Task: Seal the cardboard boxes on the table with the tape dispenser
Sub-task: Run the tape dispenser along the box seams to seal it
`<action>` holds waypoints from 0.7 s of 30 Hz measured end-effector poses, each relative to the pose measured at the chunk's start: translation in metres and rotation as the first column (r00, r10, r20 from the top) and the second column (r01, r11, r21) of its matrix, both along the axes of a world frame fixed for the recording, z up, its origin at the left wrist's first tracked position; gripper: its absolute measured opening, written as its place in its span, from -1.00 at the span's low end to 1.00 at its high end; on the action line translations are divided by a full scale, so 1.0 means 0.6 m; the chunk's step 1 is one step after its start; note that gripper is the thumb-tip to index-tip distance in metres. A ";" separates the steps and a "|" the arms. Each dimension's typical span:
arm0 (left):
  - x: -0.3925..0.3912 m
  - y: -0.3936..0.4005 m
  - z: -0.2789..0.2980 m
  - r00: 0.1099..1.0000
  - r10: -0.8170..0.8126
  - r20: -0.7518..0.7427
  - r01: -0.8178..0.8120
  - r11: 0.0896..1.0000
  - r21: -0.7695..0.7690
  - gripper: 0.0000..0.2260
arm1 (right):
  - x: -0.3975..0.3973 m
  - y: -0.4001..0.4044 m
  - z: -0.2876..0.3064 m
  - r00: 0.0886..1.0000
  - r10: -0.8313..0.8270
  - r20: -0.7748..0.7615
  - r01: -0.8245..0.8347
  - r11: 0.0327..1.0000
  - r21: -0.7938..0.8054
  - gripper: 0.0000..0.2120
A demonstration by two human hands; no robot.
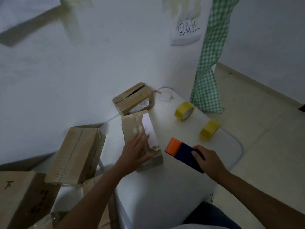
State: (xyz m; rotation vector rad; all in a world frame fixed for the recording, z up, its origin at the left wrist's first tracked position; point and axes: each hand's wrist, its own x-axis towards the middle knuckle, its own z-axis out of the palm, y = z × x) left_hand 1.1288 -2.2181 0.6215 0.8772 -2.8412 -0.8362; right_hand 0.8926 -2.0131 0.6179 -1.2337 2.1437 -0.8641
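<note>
Left hand flat on a cardboard box, right hand holding the tape dispenser beside it.

The long cardboard box lies on the white tabletop, a white label along its upper face. The left hand reaches in from the lower left and rests on the box's near half, fingers straight and spread, its grip apart and pressing rather than clasping. Just right of the box, the right hand comes in from the lower right, its grip clamped around the dark handle of the tape dispenser, whose orange end points toward the box. A second cardboard box sits behind, against the wall. Two yellow tape rolls stand further right on the tabletop.
</note>
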 end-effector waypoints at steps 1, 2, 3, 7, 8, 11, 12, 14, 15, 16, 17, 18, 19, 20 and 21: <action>-0.015 0.017 0.023 0.982 0.152 -0.113 -0.132 0.976 0.170 -0.52 | 0.000 -0.004 0.014 0.999 -0.016 0.028 0.017 0.999 -0.036 -0.81; -0.029 0.034 0.047 0.925 0.340 -0.170 -0.257 0.889 0.379 -0.67 | 0.000 -0.008 0.029 0.998 -0.028 0.051 0.032 0.997 -0.071 -0.74; -0.041 0.048 0.066 0.853 0.500 -0.148 -0.324 0.730 0.602 -0.75 | 0.002 -0.012 0.042 0.997 -0.033 0.067 0.041 0.993 -0.108 -0.67; -0.069 0.072 0.087 0.769 0.614 0.177 -0.297 0.097 0.950 -0.60 | 0.013 -0.030 0.077 0.999 0.013 0.049 -0.003 0.982 -0.190 -0.61; -0.071 0.075 0.086 0.775 0.593 0.217 -0.303 0.048 0.952 -0.55 | 0.016 -0.033 0.081 0.999 0.033 0.032 -0.026 0.982 -0.187 -0.59; -0.073 0.082 0.087 0.778 0.577 0.248 -0.309 0.007 0.951 -0.47 | 0.018 -0.036 0.085 0.997 0.071 -0.016 -0.072 0.983 -0.168 -0.60; -0.072 0.084 0.088 0.781 0.578 0.236 -0.297 0.011 0.955 -0.49 | 0.017 -0.035 0.085 0.997 0.073 -0.029 -0.077 0.984 -0.163 -0.60; -0.066 0.087 0.092 0.778 0.594 0.205 -0.278 0.033 0.960 -0.58 | 0.014 -0.032 0.083 0.996 0.077 -0.049 -0.084 0.985 -0.153 -0.60; -0.064 0.087 0.093 0.771 0.610 0.183 -0.267 0.049 0.962 -0.64 | 0.013 -0.029 0.081 0.995 0.082 -0.058 -0.090 0.985 -0.150 -0.60; -0.061 0.088 0.094 0.761 0.628 0.164 -0.260 0.064 0.963 -0.70 | 0.013 -0.028 0.080 0.994 0.087 -0.067 -0.096 0.985 -0.145 -0.60; -0.059 0.088 0.094 0.754 0.640 0.149 -0.258 0.079 0.963 -0.75 | 0.012 -0.027 0.080 0.993 0.090 -0.076 -0.100 0.985 -0.142 -0.60; -0.057 0.089 0.096 0.749 0.648 0.140 -0.256 0.089 0.963 -0.78 | 0.013 -0.026 0.080 0.992 0.093 -0.083 -0.104 0.985 -0.136 -0.60; -0.057 0.089 0.096 0.750 0.647 0.135 -0.255 0.095 0.962 -0.79 | 0.014 -0.026 0.081 0.991 0.097 -0.087 -0.108 0.986 -0.129 -0.59; -0.057 0.090 0.097 0.751 0.647 0.131 -0.256 0.103 0.961 -0.79 | 0.015 -0.026 0.083 0.991 0.101 -0.086 -0.111 0.987 -0.119 -0.59; -0.058 0.090 0.094 0.753 0.646 0.126 -0.261 0.117 0.958 -0.78 | 0.016 -0.027 0.084 0.992 0.102 -0.078 -0.111 0.988 -0.112 -0.58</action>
